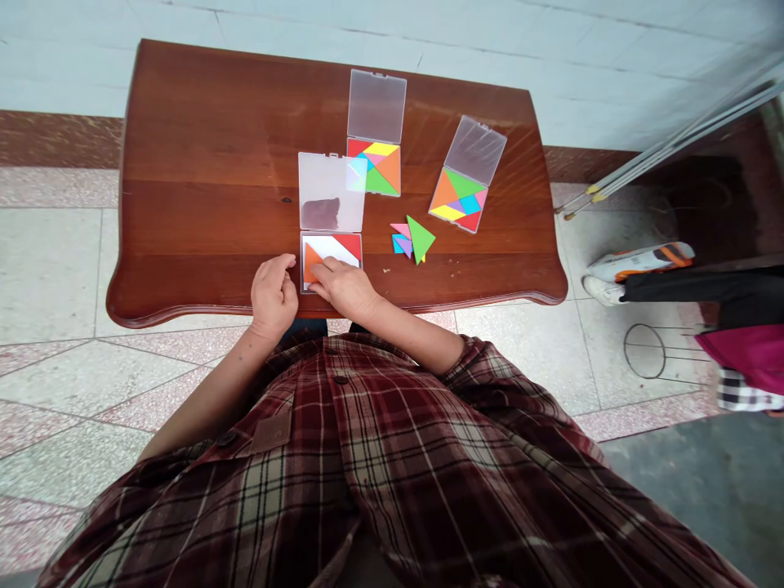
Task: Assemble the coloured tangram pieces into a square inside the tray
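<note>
An open clear plastic case lies at the near edge of the wooden table, its lid flipped back. Inside are an orange piece and a red piece on a white base. My right hand rests on the case's near side, fingers pressed flat on the orange piece. My left hand sits just left of the case, fingers curled loosely, touching its left rim, holding nothing I can see. Loose green, pink, blue and purple pieces lie to the right.
Two more open cases with full coloured tangram sets lie farther back, one in the middle and one to the right. Another person's shoe and dark trouser leg show on the tiled floor at right.
</note>
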Demonstrator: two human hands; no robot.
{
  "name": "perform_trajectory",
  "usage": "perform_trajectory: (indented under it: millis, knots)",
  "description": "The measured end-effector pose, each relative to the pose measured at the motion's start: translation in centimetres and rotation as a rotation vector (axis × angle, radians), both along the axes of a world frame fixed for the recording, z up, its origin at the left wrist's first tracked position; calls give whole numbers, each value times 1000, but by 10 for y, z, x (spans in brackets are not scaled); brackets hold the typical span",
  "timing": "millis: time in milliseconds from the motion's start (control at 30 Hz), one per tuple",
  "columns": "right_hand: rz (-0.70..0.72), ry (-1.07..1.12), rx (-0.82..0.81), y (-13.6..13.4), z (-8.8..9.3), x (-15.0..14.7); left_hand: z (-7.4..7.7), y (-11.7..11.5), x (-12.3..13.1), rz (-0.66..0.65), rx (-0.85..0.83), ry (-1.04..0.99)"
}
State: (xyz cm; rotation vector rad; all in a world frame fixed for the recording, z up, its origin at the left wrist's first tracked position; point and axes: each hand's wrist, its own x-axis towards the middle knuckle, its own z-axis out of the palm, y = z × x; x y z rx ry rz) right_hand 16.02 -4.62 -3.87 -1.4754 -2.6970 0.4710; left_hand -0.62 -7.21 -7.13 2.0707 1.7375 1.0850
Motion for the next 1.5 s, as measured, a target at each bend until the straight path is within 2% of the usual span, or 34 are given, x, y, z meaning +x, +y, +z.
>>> perform_trajectory:
  millis: [67, 167, 267, 333, 533, 733, 867, 967, 1067, 1233, 1300, 1433, 1500]
  knots:
    - [-13, 54, -21, 1, 2, 3, -1, 0, 0, -8, 15, 0]
    - [-112, 118, -52, 5, 10, 10, -2, 1, -1, -18, 27, -7]
    - [-213, 119, -114, 10, 18, 15, -3, 1, -1, -20, 7, -12]
    - [-227, 107, -150, 11, 20, 14, -3, 1, -1, -17, -3, -17]
    - [-159, -12, -80, 11, 23, 4, -3, 0, 0, -20, 12, 13]
    - [49, -173, -31, 16, 30, -6, -3, 1, 1, -24, -10, 60]
    - [94, -196, 9, 13, 31, -9, -3, 1, 1, -33, 3, 48]
    - [1, -142, -40, 15, 32, -2, -4, 1, 0, -29, 16, 34]
    - [-193, 14, -145, 22, 31, 8, -4, 1, 1, -33, 25, 30]
    - [-436, 429, -540, 31, 23, 14, -3, 2, 1, -27, 5, 46]
    - [-450, 470, -595, 31, 20, 12, -3, 2, 1, -24, -5, 48]
    - [-341, 409, -475, 27, 19, 9, -2, 1, 1, -34, -11, 31]
    - [-333, 410, -444, 26, 20, 9, -1, 1, 1, -39, -16, 23]
